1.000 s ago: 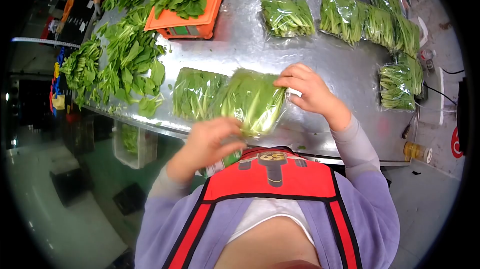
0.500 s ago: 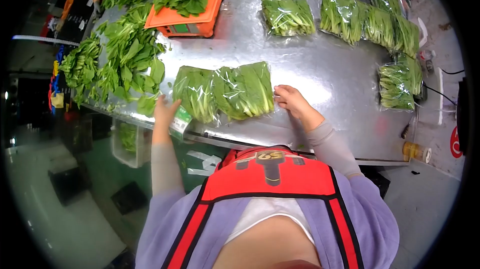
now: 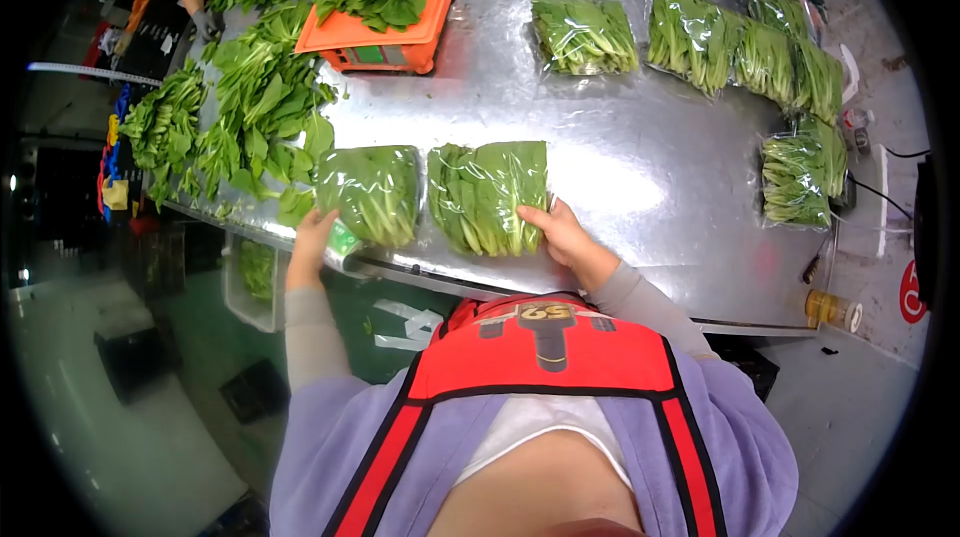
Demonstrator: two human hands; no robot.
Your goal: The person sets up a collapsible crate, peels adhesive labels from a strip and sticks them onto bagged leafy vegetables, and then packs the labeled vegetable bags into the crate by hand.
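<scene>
Two clear plastic bags of leafy greens lie side by side near the table's front edge, with a narrow gap between them. My left hand [image 3: 313,237] grips the lower left edge of the left bag of greens [image 3: 368,195]; some of its fingers are hidden. At the lower right edge of the right bag of greens [image 3: 486,197], my right hand [image 3: 565,235] has its thumb on top and its other fingers partly out of sight. A green-and-white packet [image 3: 343,241] lies at the table edge beside my left hand.
Loose greens [image 3: 255,97] are heaped on the left. An orange scale [image 3: 432,27] bears more leaves. Other bagged greens [image 3: 585,35] lie farther back, with several bags [image 3: 695,37] along the right. Another person's gloved hand [image 3: 205,25] is at the far left. A jar [image 3: 833,308] stands right.
The two bags have come apart, the left one moving left with my left hand. My right hand has moved left onto the right bag. The other person's gloved hand has come down beside the loose greens.
</scene>
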